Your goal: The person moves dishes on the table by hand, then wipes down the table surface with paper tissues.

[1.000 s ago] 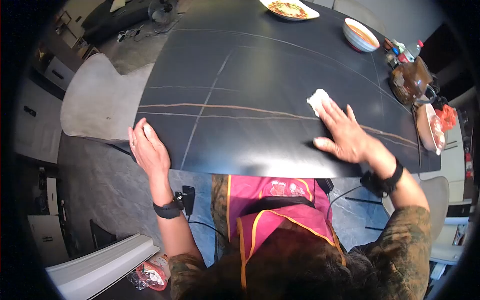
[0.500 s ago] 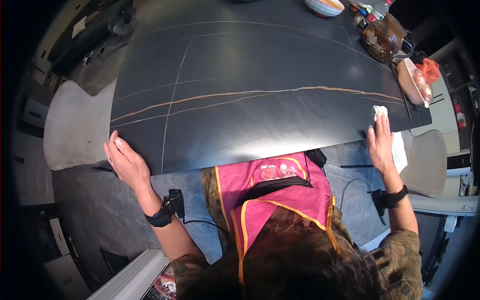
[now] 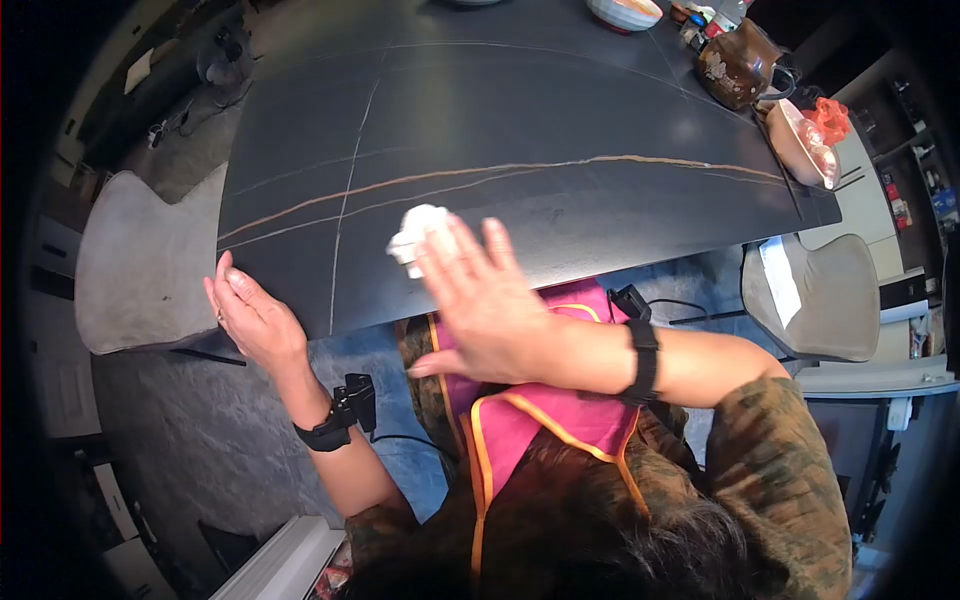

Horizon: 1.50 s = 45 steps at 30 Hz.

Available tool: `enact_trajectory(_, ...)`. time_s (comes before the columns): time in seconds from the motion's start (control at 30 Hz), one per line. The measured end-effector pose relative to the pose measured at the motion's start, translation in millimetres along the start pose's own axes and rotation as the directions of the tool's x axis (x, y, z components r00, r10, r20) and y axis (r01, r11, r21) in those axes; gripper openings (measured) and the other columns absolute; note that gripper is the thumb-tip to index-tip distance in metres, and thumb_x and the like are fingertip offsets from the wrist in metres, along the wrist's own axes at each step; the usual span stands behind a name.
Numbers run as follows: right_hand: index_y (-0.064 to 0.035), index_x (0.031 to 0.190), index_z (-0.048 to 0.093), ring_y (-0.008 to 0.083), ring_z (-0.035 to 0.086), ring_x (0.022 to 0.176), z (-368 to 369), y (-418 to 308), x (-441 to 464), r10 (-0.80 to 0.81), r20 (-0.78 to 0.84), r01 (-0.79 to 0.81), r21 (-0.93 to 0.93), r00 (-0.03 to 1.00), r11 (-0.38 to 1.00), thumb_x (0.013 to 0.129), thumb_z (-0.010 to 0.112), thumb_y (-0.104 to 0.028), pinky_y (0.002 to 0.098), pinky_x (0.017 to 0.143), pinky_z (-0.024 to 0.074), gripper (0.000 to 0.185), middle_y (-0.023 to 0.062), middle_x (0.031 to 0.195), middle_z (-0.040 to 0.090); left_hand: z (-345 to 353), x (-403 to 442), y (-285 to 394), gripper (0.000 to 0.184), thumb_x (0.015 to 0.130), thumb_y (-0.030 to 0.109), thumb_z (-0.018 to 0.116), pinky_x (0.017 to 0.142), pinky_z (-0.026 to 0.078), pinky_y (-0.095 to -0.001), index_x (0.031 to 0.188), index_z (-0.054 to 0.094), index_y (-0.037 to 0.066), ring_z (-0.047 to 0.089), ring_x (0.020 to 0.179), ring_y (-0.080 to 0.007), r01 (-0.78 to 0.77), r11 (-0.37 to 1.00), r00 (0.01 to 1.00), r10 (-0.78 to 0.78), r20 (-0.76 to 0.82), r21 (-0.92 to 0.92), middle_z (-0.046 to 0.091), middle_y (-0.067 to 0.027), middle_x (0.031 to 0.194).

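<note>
My right hand (image 3: 488,305) reaches across in front of me over the near part of the dark table (image 3: 560,225). Its fingers are stretched out, pressing a crumpled white cloth (image 3: 418,238) onto the tabletop under the fingertips. The thumb sticks out toward me, off the cloth. My left hand (image 3: 258,315) rests against the table's front left corner, fingers extended and slightly curved, with nothing in it. Black straps with small devices are on both wrists.
At the right end stand a brown pitcher (image 3: 738,65), a pink bowl (image 3: 795,140) and a red plastic bag (image 3: 828,120). A striped bowl (image 3: 625,12) sits at the far side. Grey chairs (image 3: 140,270) flank the table; a white paper (image 3: 780,280) lies on the right one.
My right hand has swept the white cloth from the table's right end leftward to the near middle. My left hand stays at the corner. The view has shifted slightly.
</note>
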State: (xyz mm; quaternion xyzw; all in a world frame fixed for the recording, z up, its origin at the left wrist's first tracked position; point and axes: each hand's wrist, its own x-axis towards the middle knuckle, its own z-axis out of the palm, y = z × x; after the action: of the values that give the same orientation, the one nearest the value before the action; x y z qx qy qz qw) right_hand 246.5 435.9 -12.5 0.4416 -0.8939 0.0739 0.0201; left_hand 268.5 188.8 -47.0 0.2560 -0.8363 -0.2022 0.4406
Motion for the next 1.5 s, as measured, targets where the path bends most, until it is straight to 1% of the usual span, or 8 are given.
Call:
enact_trajectory(0.37,0.0064,0.142,0.024,0.0366,0.016,0.141,-3.2,-9.3,61.8,-0.304,0.14,0.313,-0.046,0.942,0.949,0.084,0.031,-0.073,0.0596,0.11,0.0094,0.098,0.0236,0.149,0.022,1.9,0.5,-9.4,0.042,0.1,0.032,0.031,0.105,0.03,-0.0439,0.122,0.054,0.005,0.038,0.129,-0.0363,0.016,0.995,0.998,-0.022,0.059,0.102,0.055,-0.0163,0.126)
enact_trajectory(0.47,0.0054,0.142,0.025,0.0341,0.017,0.141,-17.7,10.8,46.6,-0.266,0.205,0.279,-0.041,0.942,0.959,0.085,0.031,-0.072,0.0584,0.111,0.0095,0.097,0.0216,0.15,0.023,2.7,2.2,-7.5,0.042,0.1,0.032,0.031,0.106,0.03,-0.0439,0.123,0.054,0.005,0.037,0.13,-0.0363,0.028,0.993,0.997,-0.037,0.071,0.116,0.054,-0.0168,0.127)
enact_trajectory(0.73,0.0029,0.142,0.026,0.0332,0.018,0.141,-47.5,141.1,-39.7,0.139,0.127,-0.128,-0.092,0.982,0.988,0.087,0.039,-0.065,0.0568,0.111,0.0113,0.089,0.0233,0.148,0.026,0.8,3.1,-9.5,0.044,0.1,0.033,0.032,0.106,0.03,-0.0438,0.124,0.054,0.003,0.037,0.129,-0.0371,0.014,0.992,0.993,-0.03,0.118,0.129,0.053,-0.0187,0.127)
enact_trajectory(1.03,-0.0075,0.137,0.044,0.0271,0.021,0.141,-72.1,267.8,-192.3,0.661,-0.081,-0.665,-0.053,0.746,0.745,0.096,0.042,-0.041,0.0548,0.111,0.0138,0.053,0.0127,0.147,0.035,1.0,4.4,-11.2,0.046,0.101,0.035,0.031,0.103,0.032,-0.0423,0.123,0.054,0.003,0.041,0.125,-0.0334,0.012,0.989,0.988,-0.033,0.148,0.145,0.054,-0.0164,0.126)
enact_trajectory(1.23,-0.0001,0.116,0.061,0.0332,0.05,0.122,-86.6,302.3,-233.9,0.746,-0.249,-0.681,0.307,0.617,0.665,0.089,0.062,-0.019,0.0361,0.1,0.0411,0.032,0.0199,0.132,0.051,2.9,4.1,-9.8,0.046,0.101,0.035,0.031,0.098,0.036,-0.0414,0.121,0.055,0.002,0.049,0.116,-0.0333,-0.027,0.981,0.992,0.002,0.127,0.193,0.056,-0.0162,0.121)
enact_trajectory(1.3,-0.0012,0.113,0.063,0.0331,0.055,0.114,-84.1,310.0,-235.9,0.728,-0.374,-0.671,0.294,0.575,0.681,0.087,0.064,-0.017,0.0359,0.096,0.0443,0.03,0.0186,0.127,0.055,2.8,4.9,-9.6,0.045,0.101,0.035,0.031,0.097,0.037,-0.0409,0.121,0.056,0.002,0.05,0.113,-0.0331,-0.02,0.986,0.991,-0.003,0.134,0.164,0.056,-0.0162,0.119)
enact_trajectory(1.4,-0.0015,0.108,0.065,0.0323,0.06,0.102,-81.0,314.2,-232.0,0.564,-0.446,-0.634,-0.01,0.695,0.773,0.084,0.066,-0.015,0.0355,0.089,0.0477,0.028,0.0164,0.116,0.06,2.4,5.6,-7.9,0.046,0.101,0.035,0.032,0.097,0.037,-0.0405,0.12,0.056,0.002,0.051,0.112,-0.0328,-0.01,0.991,0.99,-0.008,0.138,0.134,0.057,-0.0161,0.118)
enact_trajectory(1.5,-0.0007,0.103,0.065,0.0312,0.061,0.093,-80.4,323.4,-229.1,0.612,-0.376,-0.656,0.015,0.695,0.754,0.083,0.066,-0.013,0.0356,0.083,0.0486,0.024,0.0142,0.105,0.062,2.3,5.1,-4.8,0.046,0.101,0.036,0.033,0.096,0.038,-0.0401,0.12,0.056,0.002,0.051,0.112,-0.0324,-0.005,0.989,0.992,-0.013,0.126,0.145,0.057,-0.0159,0.118)
